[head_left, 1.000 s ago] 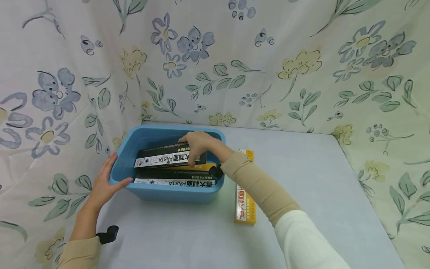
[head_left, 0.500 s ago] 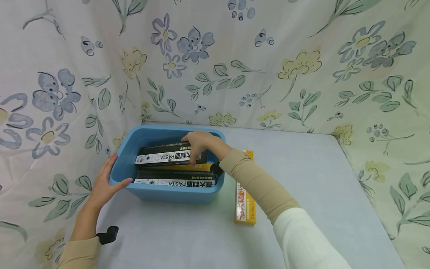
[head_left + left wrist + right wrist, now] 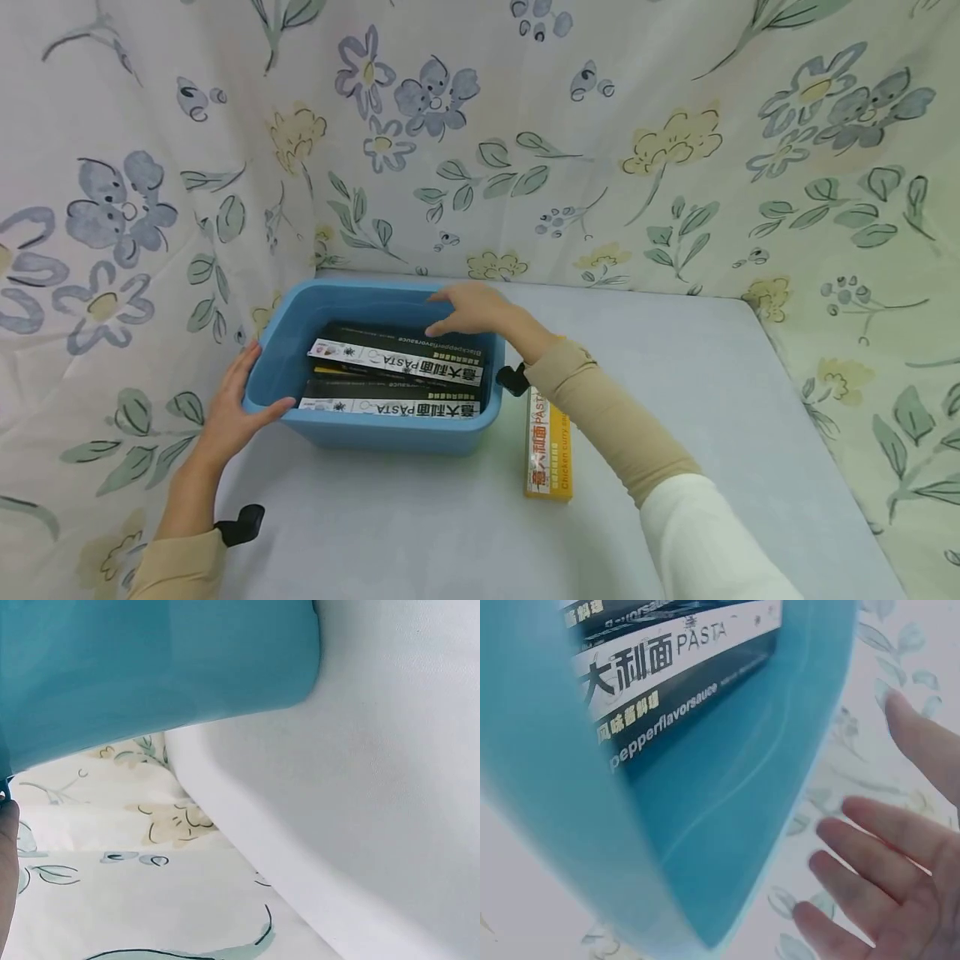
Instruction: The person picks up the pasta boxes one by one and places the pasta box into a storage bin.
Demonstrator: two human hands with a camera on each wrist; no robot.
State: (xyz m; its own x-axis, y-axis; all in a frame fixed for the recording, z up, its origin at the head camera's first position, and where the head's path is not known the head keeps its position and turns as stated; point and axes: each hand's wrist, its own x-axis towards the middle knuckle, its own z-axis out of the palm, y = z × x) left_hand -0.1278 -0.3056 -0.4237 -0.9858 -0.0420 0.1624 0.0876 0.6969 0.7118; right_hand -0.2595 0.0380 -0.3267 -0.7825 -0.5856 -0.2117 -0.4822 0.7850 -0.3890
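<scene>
A blue plastic bin (image 3: pixel 390 437) holds black-and-white pasta boxes; the upper pasta box (image 3: pixel 397 358) lies slanted over the front pasta box (image 3: pixel 390 406). A sliver of yellow shows between them. My left hand (image 3: pixel 232 408) grips the bin's near left corner, thumb on the front rim and fingertips at the left rim. My right hand (image 3: pixel 476 309) is over the bin's back right rim with its fingers spread and holds nothing. In the right wrist view, the right hand (image 3: pixel 892 877) appears beside the bin wall, apart from the boxes.
A yellow chicken curry pasta box (image 3: pixel 550 458) lies on the pale table (image 3: pixel 712 417), right of the bin, partly hidden by the right forearm. A flowered cloth (image 3: pixel 525 208) hangs along the back and sides of the table.
My right hand has let go of the upper pasta box and drawn back up and to the right. That box now lies farther right, tilted over the yellow one. The left hand stays put.
</scene>
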